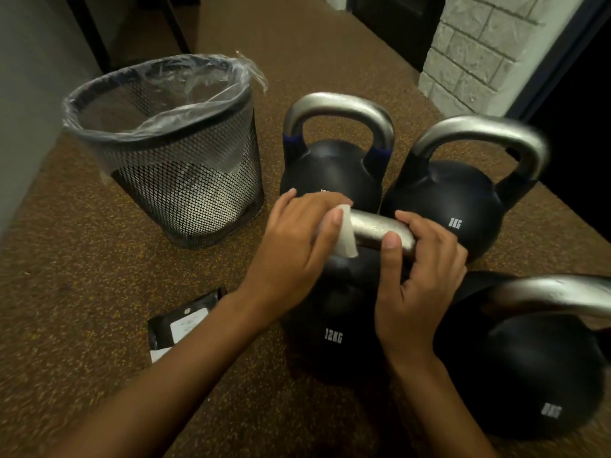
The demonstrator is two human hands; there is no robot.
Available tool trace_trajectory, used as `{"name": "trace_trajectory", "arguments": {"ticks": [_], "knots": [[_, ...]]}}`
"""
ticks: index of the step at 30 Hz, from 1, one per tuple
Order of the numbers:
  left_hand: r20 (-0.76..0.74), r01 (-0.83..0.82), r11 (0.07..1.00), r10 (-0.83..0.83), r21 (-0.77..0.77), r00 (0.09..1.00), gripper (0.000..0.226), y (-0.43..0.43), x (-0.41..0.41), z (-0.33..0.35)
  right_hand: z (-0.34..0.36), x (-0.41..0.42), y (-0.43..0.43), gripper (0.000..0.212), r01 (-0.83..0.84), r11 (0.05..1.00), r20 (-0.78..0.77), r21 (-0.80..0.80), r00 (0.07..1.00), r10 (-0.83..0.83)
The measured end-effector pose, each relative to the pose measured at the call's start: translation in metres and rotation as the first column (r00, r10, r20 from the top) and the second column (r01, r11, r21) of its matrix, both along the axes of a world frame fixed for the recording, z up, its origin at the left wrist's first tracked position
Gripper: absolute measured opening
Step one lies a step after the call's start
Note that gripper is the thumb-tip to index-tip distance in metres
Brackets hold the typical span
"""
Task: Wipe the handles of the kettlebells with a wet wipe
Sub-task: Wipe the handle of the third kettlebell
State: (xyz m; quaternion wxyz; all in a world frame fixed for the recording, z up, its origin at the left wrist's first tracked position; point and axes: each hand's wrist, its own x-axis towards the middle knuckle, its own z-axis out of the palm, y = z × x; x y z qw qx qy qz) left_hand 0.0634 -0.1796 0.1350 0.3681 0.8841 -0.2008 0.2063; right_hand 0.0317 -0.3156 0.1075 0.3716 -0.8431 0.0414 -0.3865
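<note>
Step in hand: mid-wipe on the 12KG kettlebell (330,328), which sits under both wrists. A black wipes packet (178,325) lies on the floor behind the left wrist, well apart from the fingers. An 8KG kettlebell (535,375) stands right of the right wrist, untouched.

Left hand (297,246): fingers curled close together over the wet wipe (345,241), thumb on the near side, pinning it round the left end of the handle (377,228). A corner of wipe sticks out past the thumb tip.

Right hand (420,269): fingers wrapped over the handle's right end, thumb pressed on the near face, probably steadying the bell. Bare steel shows between the two thumbs. Both forearms reach forward.

Next, my read: slide the wipe along the bare stretch toward the right fingers. Those fingers must lift off so that end gets wiped too.

Beyond the fingertips stand a second 8KG kettlebell (453,206) and a blue-banded kettlebell (334,173). Further left of the left fingers is a mesh waste bin (172,153) with a clear liner. Cannot tell if the other handles are wiped.
</note>
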Motion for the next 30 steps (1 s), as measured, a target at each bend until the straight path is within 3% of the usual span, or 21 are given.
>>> {"name": "trace_trajectory", "arguments": {"ticks": [3, 5, 9, 12, 14, 18, 22, 26, 30], "knots": [[-0.339, -0.131, 0.962, 0.043, -0.240, 0.940, 0.050, 0.005, 0.014, 0.008, 0.000, 0.000, 0.000, 0.034, 0.001, 1.000, 0.002, 0.004, 1.000, -0.001], [-0.494, -0.189, 0.956, 0.056, -0.224, 0.868, 0.050, 0.005, 0.024, 0.013, 0.000, 0.000, 0.000, 0.034, -0.004, 1.000, 0.003, 0.005, 1.000, 0.004], [-0.229, -0.022, 0.989, -0.013, -0.149, 0.973, 0.041, 0.003, 0.008, 0.013, 0.000, 0.000, 0.000, 0.035, -0.009, 1.000, 0.000, 0.011, 1.000, 0.009], [-0.061, 0.103, 0.985, -0.112, -0.142, 0.992, 0.037, 0.014, -0.002, -0.003, 0.000, 0.000, 0.001, 0.035, -0.004, 1.000, 0.002, 0.003, 1.000, 0.004], [-0.012, 0.109, 0.987, -0.111, -0.122, 0.994, 0.045, 0.026, -0.006, -0.019, -0.001, 0.001, 0.000, 0.036, -0.001, 1.000, 0.003, 0.005, 1.000, 0.001], [0.028, 0.021, 0.973, -0.014, -0.232, 0.999, 0.052, 0.038, -0.013, -0.036, 0.000, 0.000, 0.000, 0.036, 0.012, 1.000, 0.010, 0.010, 1.000, -0.012], [0.228, 0.092, 0.994, -0.077, -0.056, 0.971, 0.044, 0.025, -0.011, -0.019, 0.000, 0.001, 0.002, 0.035, 0.015, 1.000, 0.011, 0.008, 1.000, -0.015], [0.225, 0.109, 0.993, -0.098, -0.037, 0.969, 0.042, 0.017, -0.010, -0.021, 0.000, 0.000, 0.002, 0.036, 0.012, 1.000, -0.001, 0.009, 1.000, -0.012], [-0.057, -0.050, 0.950, 0.034, -0.307, 0.998, 0.046, 0.029, -0.018, -0.045, 0.000, 0.001, 0.001, 0.035, -0.004, 1.000, -0.005, 0.013, 1.000, 0.004]]}}
